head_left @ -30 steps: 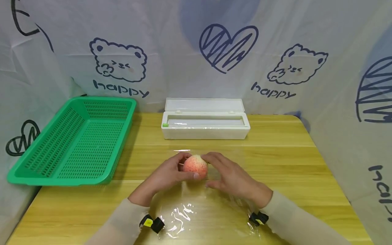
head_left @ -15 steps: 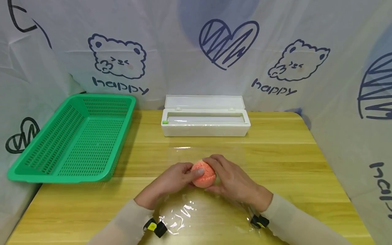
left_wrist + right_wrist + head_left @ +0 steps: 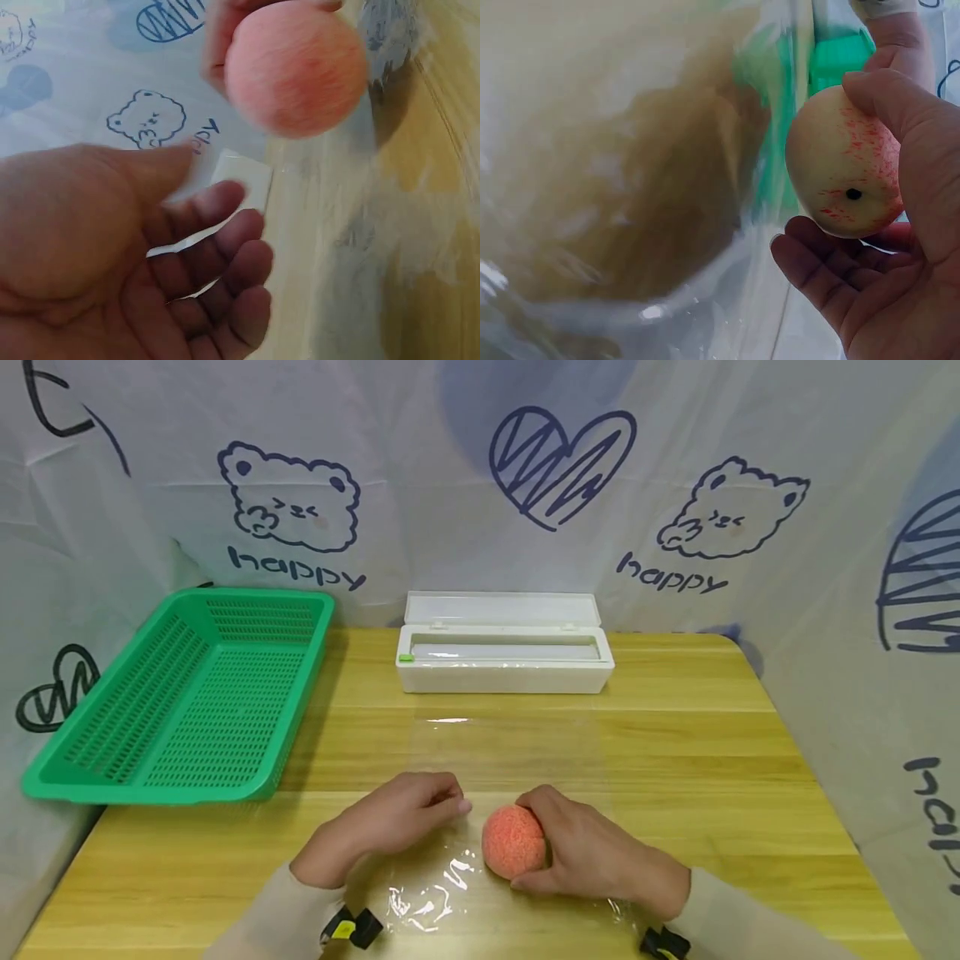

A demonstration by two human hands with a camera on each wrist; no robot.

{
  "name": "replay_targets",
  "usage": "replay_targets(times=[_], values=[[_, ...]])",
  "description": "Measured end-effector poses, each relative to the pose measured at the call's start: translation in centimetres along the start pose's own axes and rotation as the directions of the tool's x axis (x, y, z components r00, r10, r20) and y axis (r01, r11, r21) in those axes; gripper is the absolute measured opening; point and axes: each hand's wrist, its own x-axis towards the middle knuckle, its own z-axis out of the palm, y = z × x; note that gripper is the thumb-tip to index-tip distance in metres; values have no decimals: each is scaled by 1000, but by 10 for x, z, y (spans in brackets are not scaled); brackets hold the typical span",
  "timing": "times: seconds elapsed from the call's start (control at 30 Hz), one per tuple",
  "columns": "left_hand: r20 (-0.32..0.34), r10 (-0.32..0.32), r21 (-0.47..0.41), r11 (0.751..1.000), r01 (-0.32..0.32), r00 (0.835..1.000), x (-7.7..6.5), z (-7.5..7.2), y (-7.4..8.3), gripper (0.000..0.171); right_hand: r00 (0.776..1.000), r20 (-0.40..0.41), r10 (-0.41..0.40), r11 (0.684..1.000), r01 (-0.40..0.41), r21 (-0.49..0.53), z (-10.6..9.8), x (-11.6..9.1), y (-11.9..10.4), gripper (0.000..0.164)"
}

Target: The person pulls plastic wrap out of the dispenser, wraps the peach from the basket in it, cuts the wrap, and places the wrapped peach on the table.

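Observation:
A peach (image 3: 513, 842), pink-red on one side, is held in my right hand (image 3: 588, 852) above a sheet of clear plastic wrap on the table. In the right wrist view the peach (image 3: 844, 161) shows a pale side with red flecks and a dark spot, between thumb and fingers. My left hand (image 3: 401, 814) hovers to the left of the peach, apart from it and holding nothing. Seen in the left wrist view, the left hand's fingers (image 3: 244, 262) are loosely curled. The plastic wrap (image 3: 427, 893) glints beneath both hands; its edges are hard to make out.
A white cling-film dispenser box (image 3: 506, 679) with its lid raised stands at the back middle, film running over its front. A green perforated basket (image 3: 273, 693) sits at the left. Printed cloth (image 3: 450, 485) hangs behind the wooden table (image 3: 697, 760).
The peach has passed from my left hand to my right hand and moved right and nearer to me. The left hand has let go and drawn back to the left.

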Motion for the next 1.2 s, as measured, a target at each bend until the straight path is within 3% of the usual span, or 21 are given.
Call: replay_targets(times=[0.1, 0.33, 0.4, 0.57, 0.63, 0.73, 0.87, 1.03, 1.2], values=[[75, 61, 42, 997, -64, 995, -8, -1, 4, 13, 1000, 13, -13, 1000, 13, 5, 4, -4, -1, 77], [188, 136, 109, 981, -158, 973, -21, 5, 11, 18, 1000, 9, -17, 1000, 16, 18, 11, -6, -2, 76], [224, 177, 151, 965, -213, 958, -23, 9, 13, 17, 1000, 14, -7, 1000, 6, 26, 12, -6, -2, 75], [287, 297, 243, 897, -369, 911, -26, 18, 14, 16, 1000, 26, 10, 999, -11, 43, 13, -6, -1, 76], [283, 290, 247, 899, -361, 914, -28, 19, 13, 17, 999, 38, 8, 999, -9, 36, 13, -6, -1, 83], [254, 248, 243, 919, -310, 935, -29, 17, 12, 20, 998, 57, -25, 1000, 25, 7, 12, -7, -2, 88], [227, 204, 245, 934, -259, 952, -29, 15, 11, 24, 997, 56, -57, 998, 56, 25, 12, -7, -2, 83], [227, 173, 259, 938, -231, 958, -30, 15, 11, 24, 999, 20, -40, 989, 36, 143, 14, -7, 0, 84], [261, 163, 264, 936, -232, 951, -30, 16, 12, 24, 997, 2, -73, 992, 72, 100, 20, -8, -1, 83]])
